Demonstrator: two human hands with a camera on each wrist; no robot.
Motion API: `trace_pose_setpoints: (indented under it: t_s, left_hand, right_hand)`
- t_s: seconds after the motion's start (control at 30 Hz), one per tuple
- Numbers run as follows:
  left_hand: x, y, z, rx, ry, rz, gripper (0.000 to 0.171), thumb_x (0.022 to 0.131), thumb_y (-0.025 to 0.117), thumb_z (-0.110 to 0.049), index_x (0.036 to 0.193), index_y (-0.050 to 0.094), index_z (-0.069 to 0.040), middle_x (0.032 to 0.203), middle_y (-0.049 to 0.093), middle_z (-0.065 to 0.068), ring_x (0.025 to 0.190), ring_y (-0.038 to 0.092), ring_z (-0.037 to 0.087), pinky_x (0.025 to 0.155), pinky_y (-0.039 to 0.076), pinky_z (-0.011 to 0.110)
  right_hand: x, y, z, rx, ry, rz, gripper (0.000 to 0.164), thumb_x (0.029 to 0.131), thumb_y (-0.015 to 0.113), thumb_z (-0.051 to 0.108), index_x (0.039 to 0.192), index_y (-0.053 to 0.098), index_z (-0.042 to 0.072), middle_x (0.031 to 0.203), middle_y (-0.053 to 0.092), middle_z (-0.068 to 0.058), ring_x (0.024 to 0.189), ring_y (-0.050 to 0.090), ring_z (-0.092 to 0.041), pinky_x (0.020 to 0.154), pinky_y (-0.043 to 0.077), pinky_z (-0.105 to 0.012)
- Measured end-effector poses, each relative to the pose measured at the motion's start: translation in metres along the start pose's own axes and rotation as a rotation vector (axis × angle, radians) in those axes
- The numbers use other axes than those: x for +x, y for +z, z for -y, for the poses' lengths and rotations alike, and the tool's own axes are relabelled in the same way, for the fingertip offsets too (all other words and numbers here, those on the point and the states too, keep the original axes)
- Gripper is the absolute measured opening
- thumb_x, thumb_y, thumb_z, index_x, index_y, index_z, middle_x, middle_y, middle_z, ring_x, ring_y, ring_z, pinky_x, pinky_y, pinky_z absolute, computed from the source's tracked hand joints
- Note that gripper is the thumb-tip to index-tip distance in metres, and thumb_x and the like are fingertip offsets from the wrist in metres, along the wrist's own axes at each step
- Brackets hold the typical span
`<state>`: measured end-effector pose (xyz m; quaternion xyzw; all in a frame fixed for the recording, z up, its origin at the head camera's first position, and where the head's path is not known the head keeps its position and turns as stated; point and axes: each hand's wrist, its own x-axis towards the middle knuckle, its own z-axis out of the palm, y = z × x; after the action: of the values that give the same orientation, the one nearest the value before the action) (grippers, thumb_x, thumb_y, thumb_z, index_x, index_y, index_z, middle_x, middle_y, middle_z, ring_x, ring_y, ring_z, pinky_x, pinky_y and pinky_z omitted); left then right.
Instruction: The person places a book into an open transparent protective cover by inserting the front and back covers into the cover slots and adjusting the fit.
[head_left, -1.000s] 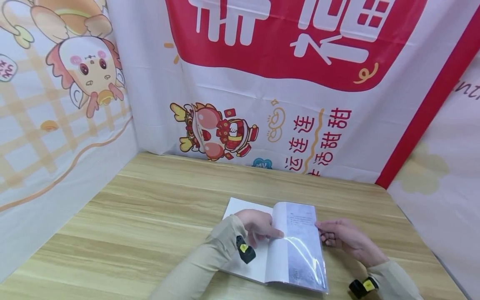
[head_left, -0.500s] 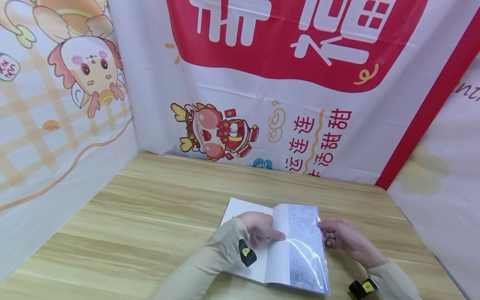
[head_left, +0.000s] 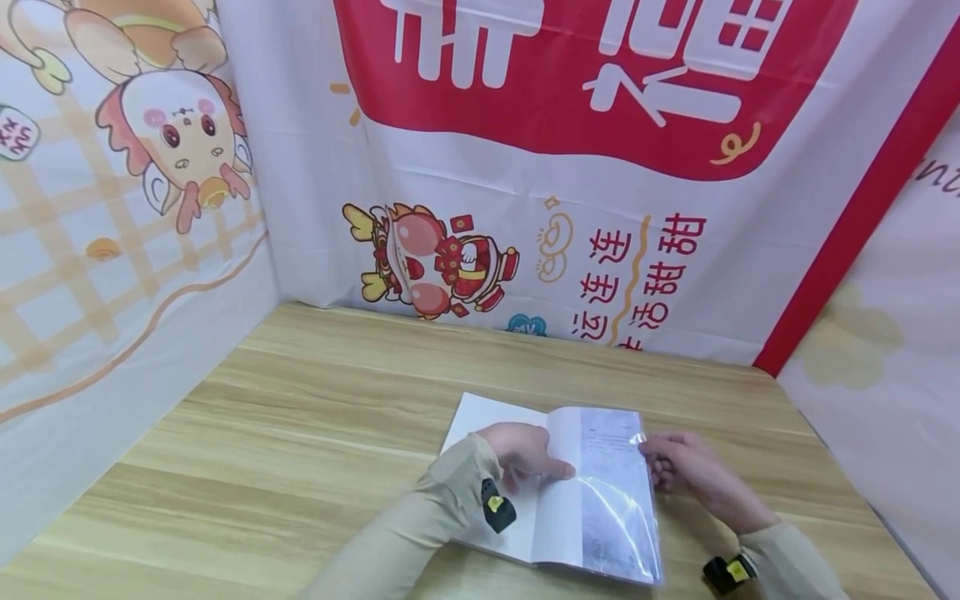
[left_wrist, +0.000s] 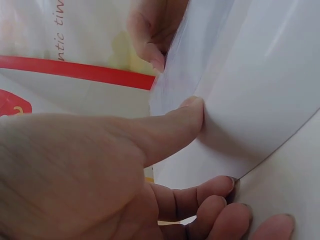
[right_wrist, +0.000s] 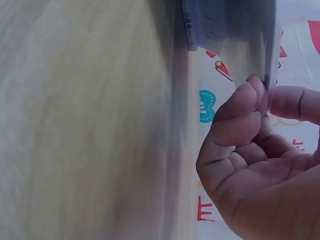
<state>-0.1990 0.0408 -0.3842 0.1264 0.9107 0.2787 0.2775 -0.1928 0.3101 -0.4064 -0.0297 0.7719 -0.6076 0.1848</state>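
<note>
An open book [head_left: 504, 533] lies on the table, its left page white. Over its right side lies a white strip [head_left: 557, 521] and a clear plastic book cover [head_left: 618, 500] with a bluish printed sheet visible beneath. My left hand [head_left: 521, 450] presses the white strip with a straight thumb; its other fingers rest bent on the white page near the fold, as the left wrist view shows. At the outer edge my right hand [head_left: 686, 467] pinches the clear cover between thumb and fingers. In the right wrist view that see-through edge [right_wrist: 245, 55] is lifted off the table.
The wood-grain table [head_left: 247, 467] extends around the book. A white and red printed cloth [head_left: 465, 167] hangs behind it, with cartoon-printed cloth [head_left: 172, 275] along the left side and pale cloth [head_left: 892, 333] at the right. Both wrists wear black straps with cameras.
The clear cover's outer edge has shifted slightly to the right with my right hand. My left thumb has slid a little to the right along the strip.
</note>
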Motion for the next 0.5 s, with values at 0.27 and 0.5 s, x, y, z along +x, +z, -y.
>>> trace_pose_setpoints:
  t_s: [0.27, 0.5]
  left_hand:
    - [-0.001, 0.003, 0.003, 0.005, 0.016, -0.03, 0.042, 0.085, 0.066, -0.046, 0.091, 0.054, -0.007, 0.076, 0.049, 0.006, 0.065, 0.052, 0.019, 0.052, 0.049, 0.031]
    - [-0.001, 0.001, 0.008, -0.021, 0.074, -0.032, 0.04, 0.087, 0.065, -0.046, 0.088, 0.055, -0.007, 0.075, 0.05, 0.005, 0.064, 0.056, 0.02, 0.053, 0.049, 0.03]
  right_hand:
    - [-0.005, 0.003, 0.007, -0.114, -0.051, -0.056, 0.023, 0.093, 0.057, 0.017, 0.076, 0.053, 0.001, 0.064, 0.047, -0.003, 0.059, 0.048, -0.012, 0.056, 0.045, -0.026]
    - [-0.005, 0.003, 0.013, -0.159, -0.085, -0.068, 0.029, 0.093, 0.057, 0.014, 0.078, 0.05, -0.01, 0.064, 0.048, -0.003, 0.056, 0.046, -0.01, 0.054, 0.044, -0.026]
